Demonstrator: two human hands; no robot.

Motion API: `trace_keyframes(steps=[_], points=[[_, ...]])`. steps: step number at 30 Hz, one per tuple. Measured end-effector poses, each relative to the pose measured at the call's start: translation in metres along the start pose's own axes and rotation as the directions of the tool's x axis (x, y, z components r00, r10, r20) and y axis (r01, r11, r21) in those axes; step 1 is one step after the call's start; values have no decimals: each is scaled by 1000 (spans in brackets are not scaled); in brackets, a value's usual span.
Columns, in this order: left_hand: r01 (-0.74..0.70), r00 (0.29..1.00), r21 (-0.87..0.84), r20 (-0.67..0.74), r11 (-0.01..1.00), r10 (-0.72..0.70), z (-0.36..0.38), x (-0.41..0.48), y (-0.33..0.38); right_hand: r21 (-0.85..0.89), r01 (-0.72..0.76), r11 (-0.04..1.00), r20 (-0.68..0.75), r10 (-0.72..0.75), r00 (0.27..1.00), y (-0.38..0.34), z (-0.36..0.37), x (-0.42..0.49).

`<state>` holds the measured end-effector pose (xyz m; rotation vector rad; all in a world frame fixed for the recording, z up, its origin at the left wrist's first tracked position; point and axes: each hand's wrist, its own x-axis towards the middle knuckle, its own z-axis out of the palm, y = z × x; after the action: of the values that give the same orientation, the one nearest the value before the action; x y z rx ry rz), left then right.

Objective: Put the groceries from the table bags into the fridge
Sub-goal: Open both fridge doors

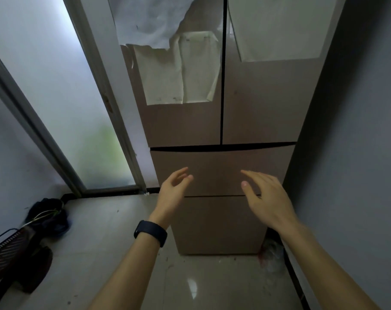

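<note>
A tall brown fridge (pixel 255 104) stands straight ahead with its two upper doors and both lower drawers closed. White sheets of paper (pixel 179 70) are stuck on the upper doors. My left hand (pixel 173 193), with a dark band on its wrist, hovers in front of the upper drawer (pixel 217 168), fingers apart and holding nothing. My right hand (pixel 266 198) is raised beside it at the same height, palm down, fingers spread, also holding nothing. No grocery bags or table are in view.
A frosted glass door (pixel 62 97) is to the left of the fridge. A grey wall (pixel 358 142) closes in on the right. On the tiled floor at the left lie a dark bundle (pixel 48 217) and a black rack (pixel 9 251).
</note>
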<state>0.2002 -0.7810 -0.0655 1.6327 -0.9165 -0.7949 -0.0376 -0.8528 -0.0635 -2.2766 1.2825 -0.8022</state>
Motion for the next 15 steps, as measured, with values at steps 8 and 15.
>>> trace_keyframes(steps=[8,15], points=[[363,930,-582,179,728,-321,48,140,0,812,-458,362,251,492,834,31,61,152],[411,878,-825,244,388,-412,75,226,-10,902,-356,-245,429,605,671,63,108,238]])
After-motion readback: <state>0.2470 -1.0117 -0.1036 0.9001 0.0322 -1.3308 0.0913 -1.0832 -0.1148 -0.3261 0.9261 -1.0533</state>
